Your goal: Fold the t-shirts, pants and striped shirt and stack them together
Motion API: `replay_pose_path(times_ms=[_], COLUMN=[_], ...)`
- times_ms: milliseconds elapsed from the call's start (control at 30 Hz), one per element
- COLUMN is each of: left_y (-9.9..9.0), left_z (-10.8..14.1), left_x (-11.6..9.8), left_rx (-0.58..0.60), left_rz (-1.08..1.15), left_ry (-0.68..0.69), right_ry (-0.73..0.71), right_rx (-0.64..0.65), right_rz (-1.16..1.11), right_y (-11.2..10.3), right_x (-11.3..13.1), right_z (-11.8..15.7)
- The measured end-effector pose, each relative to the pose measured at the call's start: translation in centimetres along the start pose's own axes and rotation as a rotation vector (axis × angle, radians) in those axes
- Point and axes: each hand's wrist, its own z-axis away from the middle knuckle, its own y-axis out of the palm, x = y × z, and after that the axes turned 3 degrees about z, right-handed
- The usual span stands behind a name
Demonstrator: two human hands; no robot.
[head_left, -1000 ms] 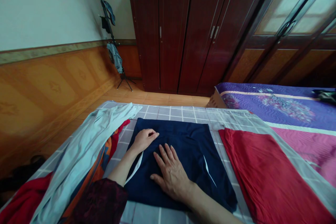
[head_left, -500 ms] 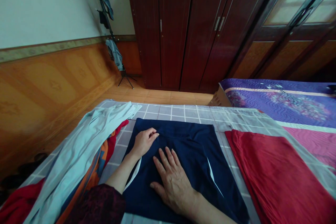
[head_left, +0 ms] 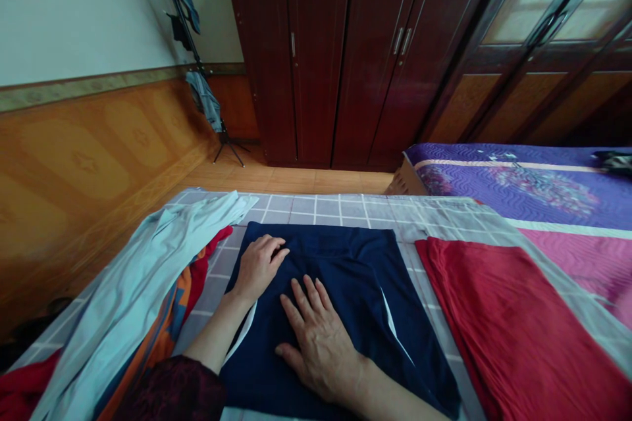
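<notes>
A folded navy fabric garment (head_left: 340,263) is laid flat on a grey checked bedsheet (head_left: 316,207). The left hand (head_left: 259,268) is rested on it, loosely curled, not gripping; the right hand (head_left: 318,348) is placed open, fingers spread.

I am wearing the one camera on my head, so it is looking out from above my own hands, facing forward and tilting down over the checked bedsheet (head_left: 340,207). It is sitting close to my left hand (head_left: 259,268) and my right hand (head_left: 318,348), which are resting on the navy garment (head_left: 355,276) in the lower middle of the frame, and the bottom edge is cutting off my forearms (head_left: 217,335). Farther off, it is taking in the dark wooden wardrobe (head_left: 316,59) straight ahead, the wall (head_left: 83,20) to the left and the purple bedspread (head_left: 503,191) to the right.
</notes>
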Motion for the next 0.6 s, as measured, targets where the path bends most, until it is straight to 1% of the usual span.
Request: replay_pose_path(times_ms=[33,67,100,200,233,267,367,400,433,500,600], left_y=[-0.4,-0.9,-1.2,-1.3,-1.1,-0.7,0.3,0.5,0.5,0.1,-0.9], left_z=[0.0,0.0,0.0,0.1,0.2,0.3,0.2,0.2,0.1,-0.1,0.1], left_x=[-0.6,-1.3,-2.0,-3.1,-3.1,-2.9,-1.8,-1.5,-1.2,-1.0,-1.3], left_rx=[-0.024,-0.010,0.050,0.364,0.419,0.420,0.256,0.220,0.208,0.253,0.376], left_rz=[0.049,0.114,0.195,0.426,0.452,0.448,0.357,0.341,0.335,0.321,0.226], left_ry=[-0.020,-0.045,-0.070,-0.108,-0.100,-0.091,-0.083,-0.085,-0.082,-0.045,0.035], right_ry=[-0.001,-0.002,-0.003,-0.003,-0.004,-0.004,-0.005,-0.008,-0.011,-0.013,-0.012], right_rx=[0.005,0.007,0.007,0.002,-0.002,-0.007,-0.021,-0.018,-0.014,-0.005,0.000], right_rz=[-0.006,-0.011,-0.016,-0.034,-0.043,-0.052,-0.081,-0.089,-0.097,-0.112,-0.115], right_y=[0.0,-0.1,-0.1,-0.2,-0.3,-0.3,-0.5,-0.5,-0.6,-0.7,-0.8], right_x=[0.0,0.0,0.0,0.0,0.0,0.0,0.1,0.1,0.0,0.0,0.0], right_z=[0.0,0.0,0.0,0.0,0.0,0.1,0.2,0.2,0.3,0.3,0.4])
